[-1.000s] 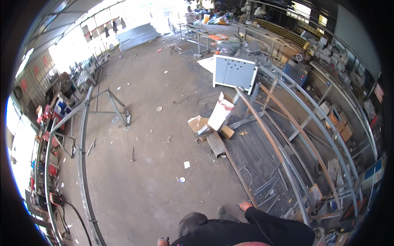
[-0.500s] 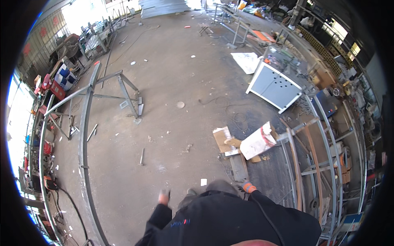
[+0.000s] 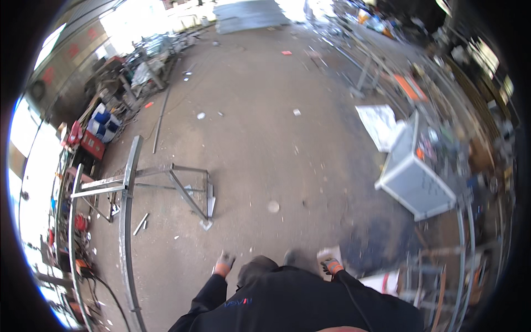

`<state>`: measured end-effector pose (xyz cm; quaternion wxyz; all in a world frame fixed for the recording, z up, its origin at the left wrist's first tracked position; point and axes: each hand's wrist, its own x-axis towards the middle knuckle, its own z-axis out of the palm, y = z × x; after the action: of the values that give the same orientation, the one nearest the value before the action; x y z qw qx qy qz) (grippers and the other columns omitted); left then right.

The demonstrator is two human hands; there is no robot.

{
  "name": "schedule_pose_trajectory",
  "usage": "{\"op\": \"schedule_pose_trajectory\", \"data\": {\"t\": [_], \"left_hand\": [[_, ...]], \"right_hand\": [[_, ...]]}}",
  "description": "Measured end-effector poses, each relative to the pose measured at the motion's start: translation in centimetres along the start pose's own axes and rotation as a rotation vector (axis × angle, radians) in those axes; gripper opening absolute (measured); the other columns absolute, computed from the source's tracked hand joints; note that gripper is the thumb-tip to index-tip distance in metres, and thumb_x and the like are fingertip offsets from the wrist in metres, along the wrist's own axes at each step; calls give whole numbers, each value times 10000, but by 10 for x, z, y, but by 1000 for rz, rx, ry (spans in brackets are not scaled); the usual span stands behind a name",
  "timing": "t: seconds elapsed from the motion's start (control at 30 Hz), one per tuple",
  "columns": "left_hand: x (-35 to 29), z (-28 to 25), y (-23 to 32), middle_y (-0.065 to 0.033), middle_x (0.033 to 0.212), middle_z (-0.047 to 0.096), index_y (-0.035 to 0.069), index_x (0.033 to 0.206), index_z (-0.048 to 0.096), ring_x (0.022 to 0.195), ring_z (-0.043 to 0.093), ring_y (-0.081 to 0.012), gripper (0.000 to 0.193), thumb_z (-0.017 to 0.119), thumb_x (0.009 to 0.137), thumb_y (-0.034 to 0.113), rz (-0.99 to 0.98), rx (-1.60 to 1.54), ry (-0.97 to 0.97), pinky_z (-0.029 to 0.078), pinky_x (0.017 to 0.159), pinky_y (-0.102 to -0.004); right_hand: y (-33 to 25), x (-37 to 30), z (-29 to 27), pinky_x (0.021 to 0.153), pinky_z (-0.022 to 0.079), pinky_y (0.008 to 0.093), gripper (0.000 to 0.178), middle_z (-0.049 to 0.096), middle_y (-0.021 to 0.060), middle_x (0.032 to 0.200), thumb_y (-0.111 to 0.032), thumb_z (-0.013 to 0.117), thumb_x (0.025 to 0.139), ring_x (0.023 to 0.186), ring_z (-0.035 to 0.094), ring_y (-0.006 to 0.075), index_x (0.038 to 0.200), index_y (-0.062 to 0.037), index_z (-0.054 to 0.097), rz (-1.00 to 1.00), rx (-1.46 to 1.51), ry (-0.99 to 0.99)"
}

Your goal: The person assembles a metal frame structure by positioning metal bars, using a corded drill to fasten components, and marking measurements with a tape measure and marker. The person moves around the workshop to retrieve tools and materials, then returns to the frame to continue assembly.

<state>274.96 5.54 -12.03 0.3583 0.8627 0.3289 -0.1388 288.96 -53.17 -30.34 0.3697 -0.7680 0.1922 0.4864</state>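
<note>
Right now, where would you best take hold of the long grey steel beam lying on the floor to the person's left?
Probably mid-length on the long grey steel beam, coming from its open right side with both hands, since a welded frame crowds its upper stretch and clutter lines its left. Both hands, left and right, hang apart from it.

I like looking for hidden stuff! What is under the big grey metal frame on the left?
Under the grey metal frame is bare concrete floor, with a short metal bar lying beside it. Its far left end disappears into clutter, so anything there is hidden.
</note>
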Motion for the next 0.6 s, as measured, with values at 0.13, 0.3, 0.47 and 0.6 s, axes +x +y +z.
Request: {"op": "schedule_pose_trajectory", "data": {"t": [0.13,0.3,0.47,0.6], "left_hand": [[59,-43,-16,-139,1420,777,171,1377,795,1299,733,-406,415,581,1107,402,-403,446,-448,608,1070,-538],[305,-72,44,-164,1229,808,139,1212,831,1216,755,-404,437,604,1102,496,-518,166,-339,597,1000,-542],[713,-185,217,-214,1146,817,99,1169,838,1181,754,-433,578,664,1067,641,-186,350,-314,591,987,-530],[1041,-336,456,-275,1350,758,-2,1403,711,1305,708,-455,657,709,1057,556,156,-113,146,578,1096,-523]], "right_hand": [[-323,135,-129,667,576,365,302,775,45,885,-217,787,1058,750,730,179,1343,-115,789,-374,309,38],[-641,298,-260,812,620,381,257,831,85,1114,-193,735,1063,936,776,198,1279,-65,793,-645,-120,228],[-833,380,-292,806,612,464,313,807,93,1085,-365,762,1054,968,761,331,1268,-139,787,-242,104,64],[-990,456,-316,836,601,500,339,794,92,1143,-399,740,1061,1011,750,343,1303,-161,766,-135,-43,-67]]}}
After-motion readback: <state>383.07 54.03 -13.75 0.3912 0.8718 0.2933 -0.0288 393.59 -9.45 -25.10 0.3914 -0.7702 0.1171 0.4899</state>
